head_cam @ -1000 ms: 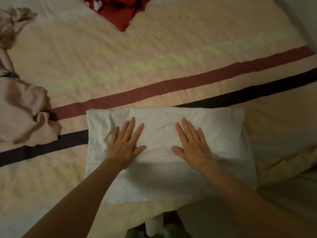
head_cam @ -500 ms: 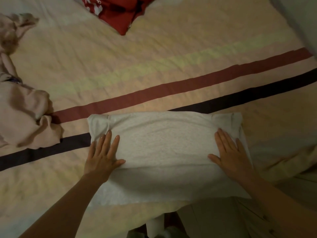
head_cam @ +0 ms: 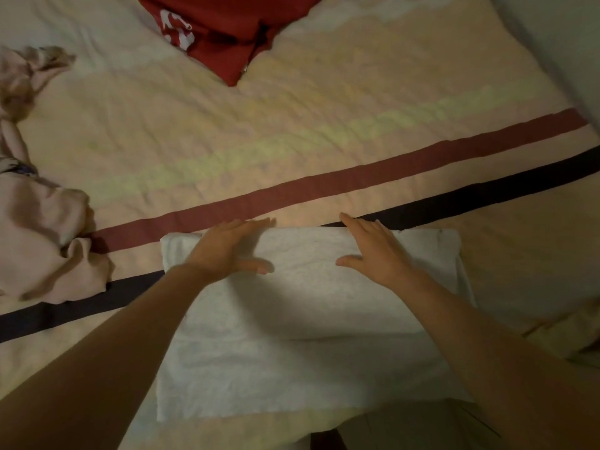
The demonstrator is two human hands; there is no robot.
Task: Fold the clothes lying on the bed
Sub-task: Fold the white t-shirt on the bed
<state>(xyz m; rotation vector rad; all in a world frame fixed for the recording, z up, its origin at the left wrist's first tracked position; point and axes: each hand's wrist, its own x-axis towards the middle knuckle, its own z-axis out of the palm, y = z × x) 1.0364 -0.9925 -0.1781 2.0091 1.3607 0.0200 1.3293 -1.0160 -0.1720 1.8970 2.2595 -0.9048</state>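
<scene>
Cream bedcover of the bed, crossed by a maroon stripe and a dark stripe, with wide bare room across the middle and far side for laying out the next piece. Nearest, at the bed's front edge, white garment folded into a flat rectangle, its near border just at the mattress edge and little cloth to spare there. Partly done by the look of it: one fold line visible across the lower half, perhaps one more fold left. Unfolded yet: pink heap crumpled at left, just beside the garment's corner; red garment bunched at the far side, well apart. Left hand and right hand flat on the white garment's far edge, fingers straight and close together, thumbs out, gripping nothing.
</scene>
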